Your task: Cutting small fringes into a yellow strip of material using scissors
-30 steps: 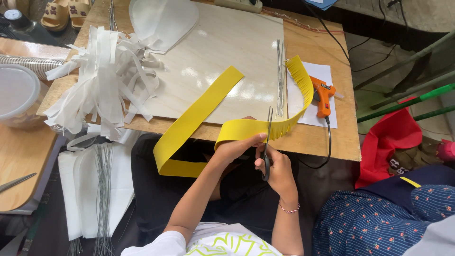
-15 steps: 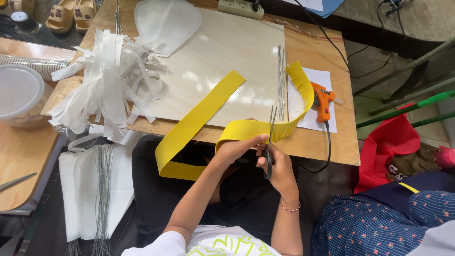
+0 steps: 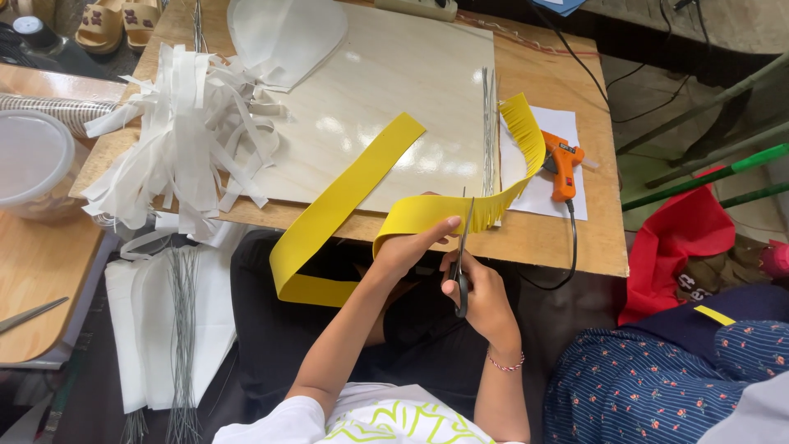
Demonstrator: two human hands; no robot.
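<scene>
Yellow strip (image 3: 345,193) pinched by left hand (image 3: 408,251); right hand (image 3: 477,298) grips scissors (image 3: 463,261).

A bright yellow strip (image 3: 345,197), fringed along 1 edge, loops over a pale wooden bench (image 3: 542,238). White paper strips (image 3: 181,156) pile beside a cream board (image 3: 394,90). An orange glue gun (image 3: 561,164) with a black cord lies on a white sheet (image 3: 567,201). Black-handled scissors (image 3: 463,263) show silver blades. A red-and-white beaded bracelet (image 3: 503,363) circles 1 wrist. Nearby, navy fabric (image 3: 657,386) carries small red flowers; a red bag (image 3: 674,247) sits behind.
</scene>
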